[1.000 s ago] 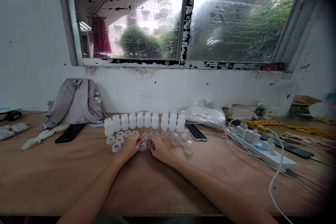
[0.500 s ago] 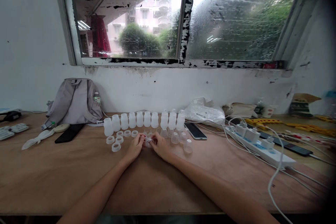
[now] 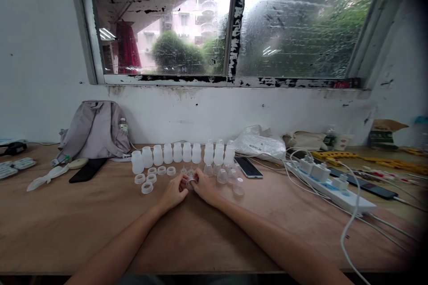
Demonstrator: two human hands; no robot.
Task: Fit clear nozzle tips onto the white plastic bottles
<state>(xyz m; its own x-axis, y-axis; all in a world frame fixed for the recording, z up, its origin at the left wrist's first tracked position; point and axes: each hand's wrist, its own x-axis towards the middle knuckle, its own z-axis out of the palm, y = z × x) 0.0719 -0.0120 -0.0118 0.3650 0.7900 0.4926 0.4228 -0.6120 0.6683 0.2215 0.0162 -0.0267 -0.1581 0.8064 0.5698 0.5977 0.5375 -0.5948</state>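
Between my hands is a small clear ring-shaped piece [image 3: 190, 181]. My right hand [image 3: 203, 187] pinches it from the right. My left hand [image 3: 175, 190] is at its left side, fingers curled and thumb apart; what its fingertips hold, if anything, is too small to tell. Several clear nipple-like pieces [image 3: 183, 170] stand just behind my fingers. To the left lie several translucent rings [image 3: 147, 187]. A row of frosted bottles [image 3: 158, 155] stands behind, some at the right with clear tops. Several clear domed caps [image 3: 222, 176] sit right of my right hand.
On the brown table [image 3: 100, 222] a grey backpack [image 3: 95, 129] and a black phone [image 3: 87, 170] are at the left. Another phone [image 3: 249, 167], a plastic bag [image 3: 261, 142] and a white power strip [image 3: 334, 187] with loose cables are at the right.
My left hand has turned slightly, and its thumb has moved down and away from the clear piece. My right hand stays at the piece.
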